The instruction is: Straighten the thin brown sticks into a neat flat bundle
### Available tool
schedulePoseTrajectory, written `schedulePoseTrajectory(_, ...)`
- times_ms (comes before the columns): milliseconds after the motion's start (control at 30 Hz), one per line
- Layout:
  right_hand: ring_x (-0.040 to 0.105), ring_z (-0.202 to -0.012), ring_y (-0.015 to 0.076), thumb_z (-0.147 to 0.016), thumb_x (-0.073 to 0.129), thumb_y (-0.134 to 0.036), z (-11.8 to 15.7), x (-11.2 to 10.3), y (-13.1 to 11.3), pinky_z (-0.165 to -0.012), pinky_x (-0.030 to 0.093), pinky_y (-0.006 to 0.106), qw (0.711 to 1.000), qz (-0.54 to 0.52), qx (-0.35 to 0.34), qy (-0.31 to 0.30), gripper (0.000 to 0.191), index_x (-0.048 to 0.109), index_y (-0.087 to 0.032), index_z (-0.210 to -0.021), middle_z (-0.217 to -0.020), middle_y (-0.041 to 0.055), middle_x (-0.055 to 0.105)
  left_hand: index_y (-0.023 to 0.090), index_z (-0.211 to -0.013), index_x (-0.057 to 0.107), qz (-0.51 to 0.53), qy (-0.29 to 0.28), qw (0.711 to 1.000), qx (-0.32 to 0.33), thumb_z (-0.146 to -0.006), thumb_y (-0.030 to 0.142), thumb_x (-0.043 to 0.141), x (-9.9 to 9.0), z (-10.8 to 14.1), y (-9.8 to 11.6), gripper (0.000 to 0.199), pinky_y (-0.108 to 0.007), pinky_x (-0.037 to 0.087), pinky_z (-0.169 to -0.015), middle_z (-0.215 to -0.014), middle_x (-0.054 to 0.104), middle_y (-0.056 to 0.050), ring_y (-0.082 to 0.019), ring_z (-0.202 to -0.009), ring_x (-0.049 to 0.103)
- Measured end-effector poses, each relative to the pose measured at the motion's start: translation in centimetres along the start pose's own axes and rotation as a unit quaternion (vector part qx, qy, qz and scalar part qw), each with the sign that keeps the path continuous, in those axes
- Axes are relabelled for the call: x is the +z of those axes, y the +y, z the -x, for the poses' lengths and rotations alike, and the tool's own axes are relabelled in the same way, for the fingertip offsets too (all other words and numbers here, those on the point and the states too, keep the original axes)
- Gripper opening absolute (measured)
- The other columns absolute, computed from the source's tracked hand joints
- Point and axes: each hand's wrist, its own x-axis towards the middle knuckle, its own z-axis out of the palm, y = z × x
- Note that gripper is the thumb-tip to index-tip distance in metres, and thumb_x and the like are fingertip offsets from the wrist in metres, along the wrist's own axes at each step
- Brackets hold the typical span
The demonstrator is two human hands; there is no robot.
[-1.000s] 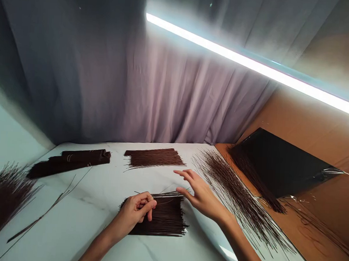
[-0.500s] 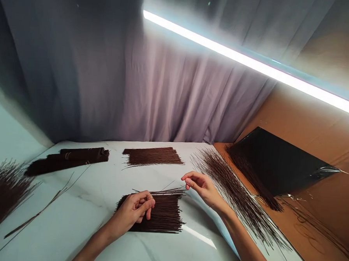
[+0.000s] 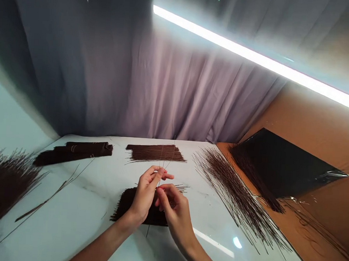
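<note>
My left hand (image 3: 144,195) and my right hand (image 3: 178,212) are close together over the near pile of thin dark brown sticks (image 3: 123,206). Between its thumb and fingers, my left hand pinches a few very thin strands (image 3: 174,148), whose ends stand up above it. Just below, the thumb and fingertips of my right hand are pinched at the lower part of the same strands. How many strands there are is too fine to tell. Much of the near pile is hidden behind both hands.
Behind lies a flat pile of brown sticks (image 3: 157,153); back left, dark rolled bundles (image 3: 74,152). A bristly bunch (image 3: 5,195) and loose strands (image 3: 52,194) lie left. On the right are spread sticks (image 3: 238,190) and a black plastic sheet (image 3: 286,167) on brown board.
My right hand has moved left and down to meet my left hand, which has risen and moved right. Thin strands now stand up from the left fingers. The view has shifted slightly.
</note>
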Motion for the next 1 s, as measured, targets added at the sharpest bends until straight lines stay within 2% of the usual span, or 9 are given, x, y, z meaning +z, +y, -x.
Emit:
schedulePoseTrajectory(133,0.053,-0.056,0.0145,-0.096,0.049,-0.053,-1.0,-2.9,-0.6,-0.055,0.041,0.025,0.996,0.084,0.033,0.016,0.039,0.061,-0.019,-0.081,-0.061,-0.0001,0.059,0.022,-0.099,0.058,-0.176,-0.045,0.980,0.079,-0.102,0.046,0.048,0.3,-1.2,-1.4,0.026,-0.030,0.053,-0.079,-0.098,0.077,-0.005,-0.020,-0.087,0.071)
schedulePoseTrajectory(267,0.051,-0.061,0.0181,-0.086,0.058,-0.048,-1.4,-11.4,-1.2,-0.062,0.036,0.030,0.974,0.208,0.012,0.085,0.031,0.060,-0.021,-0.072,-0.064,0.0026,0.060,0.025,-0.090,0.067,-0.378,-0.068,0.915,0.127,-0.092,0.028,0.064,-3.0,-2.6,-2.7,0.005,-0.036,0.046,-0.094,-0.099,0.073,-0.001,-0.024,-0.098,0.066)
schedulePoseTrajectory(333,0.052,-0.065,0.0219,-0.086,0.053,-0.051,-0.9,-16.5,-1.0,-0.070,0.035,0.035,0.859,0.467,-0.040,0.206,0.033,0.065,-0.023,-0.074,-0.066,0.0045,0.063,0.024,-0.083,0.069,-0.421,-0.072,0.897,0.117,-0.089,0.021,0.066,-5.0,-2.9,-3.2,0.007,-0.036,0.047,-0.088,-0.094,0.072,-0.002,-0.025,-0.093,0.066)
schedulePoseTrajectory(400,0.055,-0.066,0.0250,-0.090,0.043,-0.051,-0.1,-21.0,-0.2,-0.077,0.036,0.041,0.759,0.607,-0.066,0.225,0.039,0.064,-0.023,-0.073,-0.063,0.0052,0.062,0.024,-0.081,0.069,-0.457,-0.085,0.878,0.116,-0.090,0.021,0.065,-6.5,-2.9,-3.4,0.011,-0.034,0.048,-0.083,-0.094,0.071,-0.002,-0.024,-0.091,0.066)
schedulePoseTrajectory(467,0.058,-0.067,0.0262,-0.093,0.038,-0.047,0.8,-24.2,1.2,-0.080,0.035,0.044,0.698,0.679,-0.078,0.214,0.041,0.061,-0.024,-0.069,-0.062,0.0052,0.062,0.024,-0.081,0.069,-0.485,-0.104,0.860,0.123,-0.093,0.021,0.062,-7.0,-2.7,-3.5,0.014,-0.032,0.048,-0.081,-0.096,0.070,-0.001,-0.022,-0.092,0.065)
schedulePoseTrajectory(567,0.060,-0.067,0.0259,-0.099,0.029,-0.045,1.9,-26.5,3.2,-0.078,0.035,0.045,0.657,0.724,-0.095,0.186,0.049,0.062,-0.023,-0.070,-0.065,0.0059,0.064,0.023,-0.084,0.066,-0.520,-0.132,0.831,0.147,-0.098,0.019,0.054,-6.7,-2.4,-3.6,0.019,-0.033,0.048,-0.080,-0.094,0.069,-0.001,-0.022,-0.091,0.065)
schedulePoseTrajectory(733,0.060,-0.084,0.0289,-0.104,0.031,-0.053,1.5,-23.6,3.5,-0.076,0.042,0.043,0.674,0.694,-0.149,0.204,0.053,0.068,-0.016,-0.101,-0.095,0.0140,0.065,0.021,-0.086,0.058,-0.572,-0.183,0.772,0.207,-0.102,0.011,0.043,-6.4,-2.3,-3.9,0.024,-0.038,0.046,-0.082,-0.091,0.064,-0.003,-0.023,-0.086,0.061)
schedulePoseTrajectory(900,0.059,-0.101,0.0271,-0.104,0.049,-0.038,-0.5,-14.0,1.8,-0.086,0.050,0.039,0.776,0.573,-0.252,0.069,0.030,0.062,-0.016,-0.120,-0.112,0.0148,0.063,0.021,-0.091,0.055,-0.602,-0.187,0.735,0.249,-0.101,0.006,0.039,-6.6,-2.4,-3.9,0.025,-0.040,0.046,-0.080,-0.093,0.061,-0.004,-0.025,-0.084,0.060)
schedulePoseTrajectory(1000,0.061,-0.102,0.0264,-0.104,0.051,-0.028,-1.0,-8.7,1.9,-0.092,0.048,0.041,0.772,0.559,-0.301,-0.024,0.029,0.058,-0.019,-0.130,-0.114,0.0118,0.067,0.022,-0.095,0.054,-0.608,-0.183,0.727,0.261,-0.103,0.006,0.039,-6.0,-1.3,-3.5,0.024,-0.037,0.047,-0.080,-0.096,0.060,-0.003,-0.023,-0.085,0.061)
